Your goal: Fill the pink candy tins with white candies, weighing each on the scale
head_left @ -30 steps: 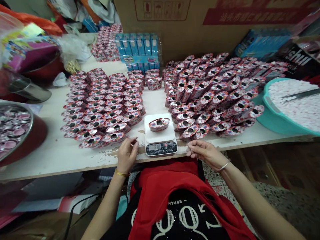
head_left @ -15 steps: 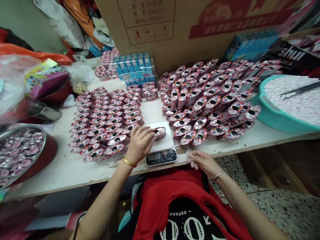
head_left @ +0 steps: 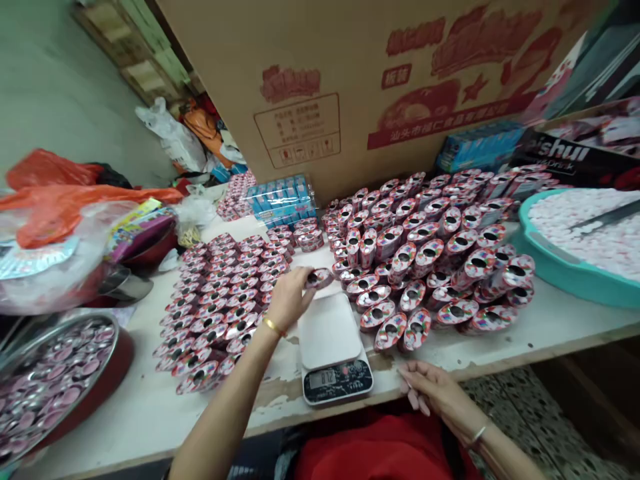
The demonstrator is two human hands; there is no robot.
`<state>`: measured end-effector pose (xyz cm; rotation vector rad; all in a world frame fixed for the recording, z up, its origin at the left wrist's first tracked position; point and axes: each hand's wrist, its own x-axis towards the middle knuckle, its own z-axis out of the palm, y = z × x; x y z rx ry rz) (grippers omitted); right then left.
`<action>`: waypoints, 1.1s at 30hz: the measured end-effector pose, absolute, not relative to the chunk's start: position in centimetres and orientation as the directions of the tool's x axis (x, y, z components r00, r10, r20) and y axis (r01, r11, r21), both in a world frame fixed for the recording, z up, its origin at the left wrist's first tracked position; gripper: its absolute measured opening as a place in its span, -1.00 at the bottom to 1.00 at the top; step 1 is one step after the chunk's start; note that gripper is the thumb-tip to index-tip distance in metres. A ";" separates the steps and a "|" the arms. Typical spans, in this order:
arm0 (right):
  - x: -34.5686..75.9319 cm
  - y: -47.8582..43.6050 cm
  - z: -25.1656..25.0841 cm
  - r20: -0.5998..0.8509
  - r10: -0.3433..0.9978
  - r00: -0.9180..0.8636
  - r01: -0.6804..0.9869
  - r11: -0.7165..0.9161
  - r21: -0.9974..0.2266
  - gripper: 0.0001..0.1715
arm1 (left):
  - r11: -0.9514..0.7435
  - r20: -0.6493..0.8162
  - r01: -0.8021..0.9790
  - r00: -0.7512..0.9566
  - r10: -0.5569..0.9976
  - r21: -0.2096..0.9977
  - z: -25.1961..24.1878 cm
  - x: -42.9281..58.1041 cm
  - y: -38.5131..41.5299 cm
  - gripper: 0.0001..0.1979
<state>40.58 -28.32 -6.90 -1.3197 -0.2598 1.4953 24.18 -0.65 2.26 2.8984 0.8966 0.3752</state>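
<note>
Oval tin (head_left: 320, 278) clamped in left hand (head_left: 289, 300), right hand (head_left: 433, 392) open, digital scale (head_left: 333, 350) showing 812.

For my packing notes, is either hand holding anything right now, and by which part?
The left hand pinches an oval red tin by its left end, between the fingertips. The right hand holds nothing.

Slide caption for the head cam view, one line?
Left hand holds an oval tin beside a digital scale; right hand rests at the table edge.
</note>
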 end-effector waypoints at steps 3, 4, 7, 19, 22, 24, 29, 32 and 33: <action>40.4 -28.3 -6.8 -0.574 0.793 0.205 -0.570 -0.380 -0.728 -0.48 | -0.768 0.171 0.637 0.751 0.638 0.071 2.1 26.4 4.7 -0.68; 40.4 -28.3 -6.8 -0.577 0.790 0.209 -0.578 -0.376 -0.724 -0.47 | -0.750 0.139 0.660 0.740 0.658 0.043 1.8 27.0 6.3 -0.69; 40.4 -28.2 -7.0 -0.588 0.783 0.202 -0.598 -0.377 -0.707 -0.45 | -0.725 0.076 0.689 0.723 0.687 -0.002 0.7 27.8 9.7 -0.71; 40.1 -28.0 -7.7 -0.611 0.770 0.182 -0.618 -0.394 -0.680 -0.39 | -0.629 0.175 0.774 0.631 0.756 -0.073 -0.5 34.9 12.5 -0.81; 40.2 -27.9 -8.2 -0.601 0.779 0.179 -0.616 -0.387 -0.686 -0.40 | -0.619 0.194 0.783 0.618 0.762 -0.066 -0.2 35.8 12.4 -0.83; 40.4 -27.9 -8.6 -0.603 0.779 0.171 -0.605 -0.400 -0.689 -0.39 | -0.629 0.218 0.775 0.625 0.750 -0.060 1.1 35.5 11.9 -0.82; 41.5 -28.3 -7.7 -0.602 0.787 0.135 -0.536 -0.453 -0.712 -0.44 | -0.748 0.374 0.664 0.694 0.615 -0.002 6.3 30.9 7.5 -0.88; 41.9 -28.8 -5.8 -0.596 0.800 0.072 -0.451 -0.507 -0.734 -0.52 | -0.842 0.299 0.531 0.792 0.532 0.094 7.6 27.1 2.2 -0.87; 42.0 -28.9 -5.1 -0.596 0.800 0.065 -0.417 -0.521 -0.745 -0.53 | -0.852 0.248 0.509 0.815 0.523 0.126 7.4 26.0 0.3 -0.83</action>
